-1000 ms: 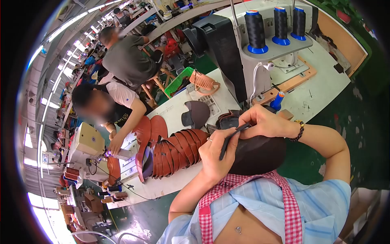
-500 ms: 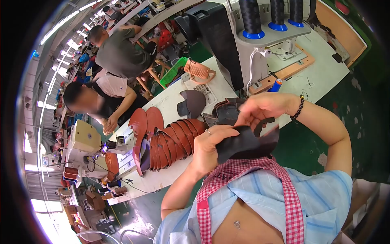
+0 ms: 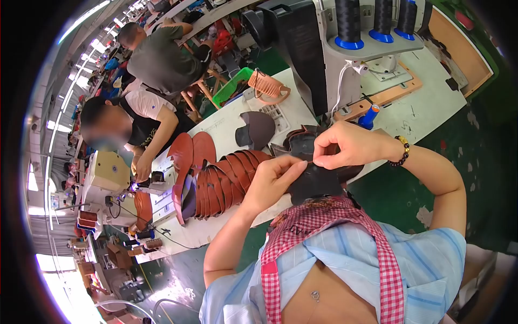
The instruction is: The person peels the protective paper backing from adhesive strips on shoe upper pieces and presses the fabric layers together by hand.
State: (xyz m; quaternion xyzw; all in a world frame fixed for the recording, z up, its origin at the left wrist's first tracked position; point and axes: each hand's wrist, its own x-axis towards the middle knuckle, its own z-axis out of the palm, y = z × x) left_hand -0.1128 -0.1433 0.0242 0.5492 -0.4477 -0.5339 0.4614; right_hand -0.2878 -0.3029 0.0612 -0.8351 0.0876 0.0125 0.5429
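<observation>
Head view: left hand [image 3: 274, 181] and right hand [image 3: 353, 146], fingertips nearly meeting, pinch the dark piece [image 3: 317, 186]; red-brown stack [image 3: 222, 183] lies beside the left hand on the tabletop [image 3: 222, 128].

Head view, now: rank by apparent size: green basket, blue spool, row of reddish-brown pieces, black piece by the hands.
1. Row of reddish-brown pieces
2. Black piece, partly hidden; nearness enlarges it
3. Green basket, partly hidden
4. Blue spool
</observation>
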